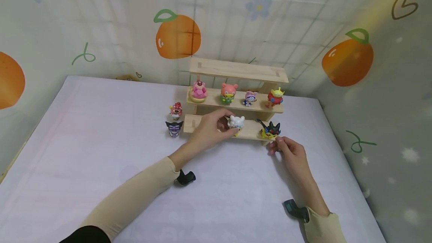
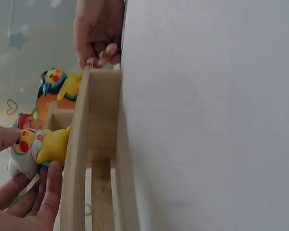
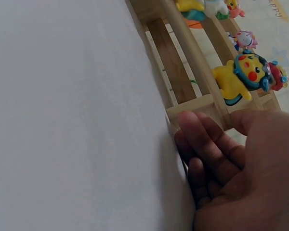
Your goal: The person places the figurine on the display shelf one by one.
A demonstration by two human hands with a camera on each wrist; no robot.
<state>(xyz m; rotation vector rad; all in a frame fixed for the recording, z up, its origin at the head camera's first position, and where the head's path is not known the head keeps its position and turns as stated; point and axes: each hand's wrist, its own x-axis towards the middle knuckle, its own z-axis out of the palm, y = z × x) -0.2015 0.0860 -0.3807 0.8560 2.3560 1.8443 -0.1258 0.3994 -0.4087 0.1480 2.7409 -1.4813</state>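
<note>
Right hand (image 1: 291,153) rested at the near right corner of the three-tier pale wooden stepped shelf (image 1: 216,102), fingers loosely curled, holding nothing. Left hand (image 1: 210,130) had its grip pinched on the small yellow figurine with white fluffy hood (image 1: 236,123) on the bottom tier. Risk: it could tip off the narrow ledge or bump the neighbouring yellow figurine with black-and-teal hood (image 1: 270,130).

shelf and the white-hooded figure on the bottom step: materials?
Stepped shelf: looks like pale unfinished wood, grain and joints visible, matte. White-hooded figure, held by the left hand: likely moulded vinyl or plastic, smooth, solid painted colours, slight sheen; cannot confirm.
</note>
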